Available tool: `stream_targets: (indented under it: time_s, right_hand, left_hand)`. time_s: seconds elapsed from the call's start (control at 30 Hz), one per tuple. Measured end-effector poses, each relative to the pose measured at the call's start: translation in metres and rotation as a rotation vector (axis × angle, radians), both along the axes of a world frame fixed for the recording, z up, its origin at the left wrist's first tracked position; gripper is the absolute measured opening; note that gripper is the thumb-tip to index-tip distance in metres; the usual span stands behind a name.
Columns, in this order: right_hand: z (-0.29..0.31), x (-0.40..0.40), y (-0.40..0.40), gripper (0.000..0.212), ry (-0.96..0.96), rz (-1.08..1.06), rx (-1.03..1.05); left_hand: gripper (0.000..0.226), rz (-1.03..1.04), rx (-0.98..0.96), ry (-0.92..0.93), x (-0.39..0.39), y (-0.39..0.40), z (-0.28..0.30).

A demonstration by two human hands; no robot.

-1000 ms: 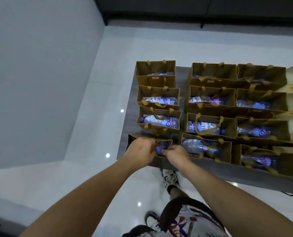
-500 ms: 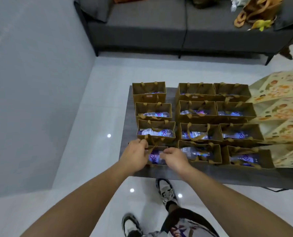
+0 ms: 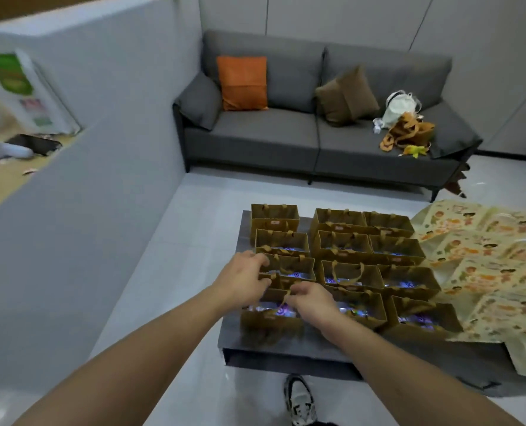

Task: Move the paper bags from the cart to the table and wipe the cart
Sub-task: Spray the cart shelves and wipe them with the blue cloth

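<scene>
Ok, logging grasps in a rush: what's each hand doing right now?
Left hand: grips the rim of the nearest paper bag.
Right hand: pinches that bag's handle.

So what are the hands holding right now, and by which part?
The right hand pinches a handle of the nearest brown paper bag in the left column. The left hand curls over the handles of the bag behind; its grip can't be confirmed.
</scene>
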State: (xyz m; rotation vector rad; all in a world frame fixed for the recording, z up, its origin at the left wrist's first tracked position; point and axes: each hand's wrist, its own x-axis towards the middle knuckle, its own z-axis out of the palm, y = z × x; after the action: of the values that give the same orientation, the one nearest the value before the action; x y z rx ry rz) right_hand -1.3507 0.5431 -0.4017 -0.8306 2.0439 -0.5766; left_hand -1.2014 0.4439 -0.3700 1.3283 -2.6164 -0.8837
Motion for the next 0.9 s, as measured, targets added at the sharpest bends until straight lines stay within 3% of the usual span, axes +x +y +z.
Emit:
stream_targets:
  time_s: [0.17, 0.53, 0.9]
  right_hand:
    - [0.055, 0.039, -0.057, 0.047, 0.059, 0.267, -0.170]
    - [0.205, 0.172, -0.158, 0.050, 0.233, 1.010, -0.542]
    - [0.320, 0.298, -0.085, 0.037, -0.090, 1.532, -0.978]
  left_hand:
    - [0.045, 0.155, -0.133, 0.011, 0.059, -0.020, 0.060]
    - [0.044, 0.770, -0.378, -0.138, 0.211, -0.019, 0.203]
    - [0.048, 1.346, -0.527, -0.386, 0.284, 0.158, 0.306]
